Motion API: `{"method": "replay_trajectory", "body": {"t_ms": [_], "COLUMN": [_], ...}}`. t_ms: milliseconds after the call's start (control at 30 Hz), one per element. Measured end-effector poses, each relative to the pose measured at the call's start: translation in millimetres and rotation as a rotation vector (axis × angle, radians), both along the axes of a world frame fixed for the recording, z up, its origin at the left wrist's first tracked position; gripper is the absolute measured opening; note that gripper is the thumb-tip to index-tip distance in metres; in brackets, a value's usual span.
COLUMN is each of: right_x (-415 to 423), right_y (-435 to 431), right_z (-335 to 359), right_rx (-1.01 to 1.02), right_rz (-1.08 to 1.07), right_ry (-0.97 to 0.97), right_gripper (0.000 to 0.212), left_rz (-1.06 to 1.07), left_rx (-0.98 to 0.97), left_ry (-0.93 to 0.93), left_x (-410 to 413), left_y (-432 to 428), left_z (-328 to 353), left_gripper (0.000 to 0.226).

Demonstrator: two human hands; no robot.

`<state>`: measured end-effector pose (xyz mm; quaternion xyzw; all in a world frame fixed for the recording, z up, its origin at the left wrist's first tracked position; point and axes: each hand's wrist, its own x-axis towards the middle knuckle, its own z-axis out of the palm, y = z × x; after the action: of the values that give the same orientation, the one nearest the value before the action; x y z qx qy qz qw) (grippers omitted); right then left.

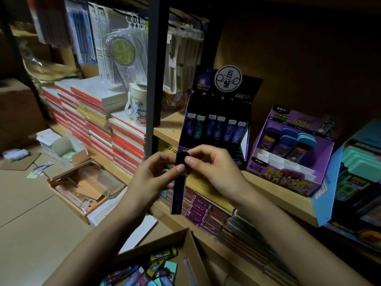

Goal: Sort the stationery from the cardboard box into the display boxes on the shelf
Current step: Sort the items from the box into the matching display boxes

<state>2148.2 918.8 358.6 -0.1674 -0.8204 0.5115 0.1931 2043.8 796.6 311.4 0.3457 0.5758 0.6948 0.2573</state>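
dim shelf point(169, 130) carries display boxes point(203, 79), print hard to read. left hand point(155, 175) and right hand point(212, 168) both pinch top of a dark pack point(177, 196), upright before the shelf; cardboard box point(192, 249) below cut off.

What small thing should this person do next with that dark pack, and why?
Probably lift the slim dark pack into the tall dark display box just behind it. The left hand and right hand pinch its top, and that box's rows hold similar-looking dark packs.
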Motion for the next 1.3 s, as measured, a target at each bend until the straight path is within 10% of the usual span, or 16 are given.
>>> {"method": "replay_trajectory", "body": {"t_ms": [533, 900, 1300], "right_x": [-27, -39, -19], "right_y": [95, 103, 85], "right_z": [52, 34, 46], "right_rx": [0.508, 0.335, 0.583], "right_rz": [-0.400, -0.402, -0.425], "right_ry": [0.204, 0.175, -0.113], "right_gripper": [0.015, 0.014, 0.018], "left_rz": [0.205, 0.175, 0.162], "left_rx": [-0.300, -0.256, -0.381], "left_ry": [0.460, 0.462, 0.451], "left_x": [-38, -37, -34], "left_y": [59, 68, 4], "left_z": [-14, -14, -25], "left_gripper": [0.071, 0.055, 0.017]}}
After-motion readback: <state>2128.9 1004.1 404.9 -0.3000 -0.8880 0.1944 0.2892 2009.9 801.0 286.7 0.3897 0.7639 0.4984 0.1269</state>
